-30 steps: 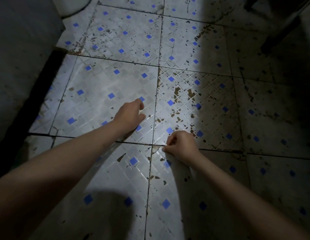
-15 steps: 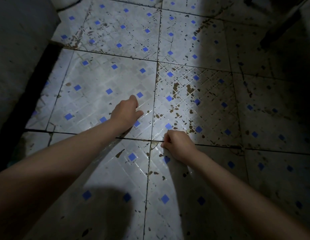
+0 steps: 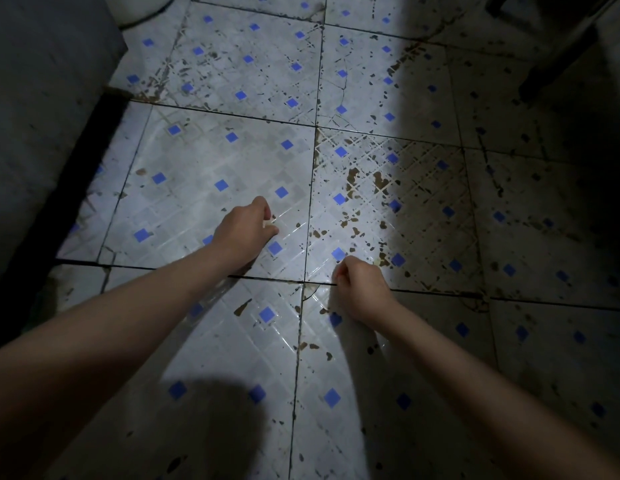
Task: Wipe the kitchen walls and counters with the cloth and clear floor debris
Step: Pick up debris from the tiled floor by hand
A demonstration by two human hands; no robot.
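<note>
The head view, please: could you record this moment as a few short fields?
setting: tiled floor with blue squares, brown stains
left hand: low over the floor, pinching a small pale scrap
right hand: curled near a tile joint; contents cannot be told
cloth: not in view
lighting: dim, right side in shadow

No readable text, labels, brands, numbers or signs anywhere. Floor tiles (image 3: 211, 161) carry only a blue-square pattern and brown stains, no lettering, around the fingers of either hand.
</note>
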